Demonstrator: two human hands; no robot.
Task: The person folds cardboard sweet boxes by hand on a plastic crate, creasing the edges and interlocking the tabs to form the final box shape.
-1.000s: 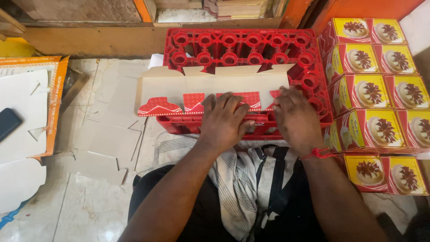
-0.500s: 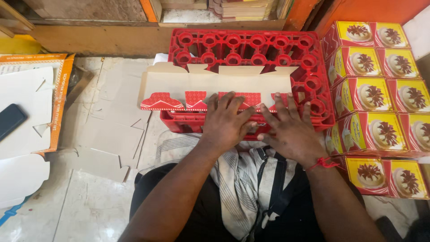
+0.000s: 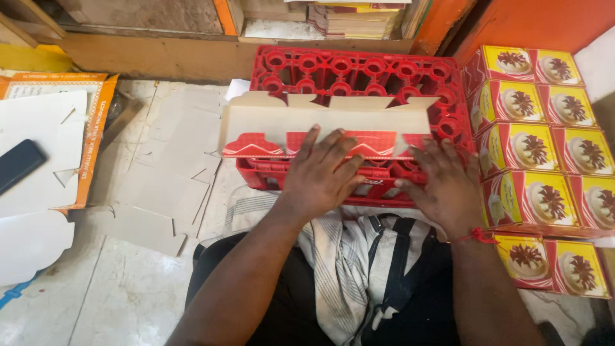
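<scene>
A flat cardboard box blank [image 3: 320,122], pale inside with red printed flaps, lies across a red plastic crate [image 3: 359,70]. My left hand [image 3: 323,170] presses flat on the blank's near red edge, fingers spread. My right hand [image 3: 445,186] rests palm down on the crate's near right side, fingertips at the blank's right flap. A red thread circles my right wrist. Neither hand grips anything.
Finished yellow-and-red boxes [image 3: 535,147] are stacked in rows at the right. Loose grey cardboard sheets [image 3: 160,186] lie on the floor at the left, beside an orange-edged carton [image 3: 54,141] with white sheets and a dark phone [image 3: 19,164]. A wooden ledge runs behind the crate.
Both hands have slid slightly toward me and to the right over the blank's near edge, and the fingers have spread flatter. The blank stays on the crate.
</scene>
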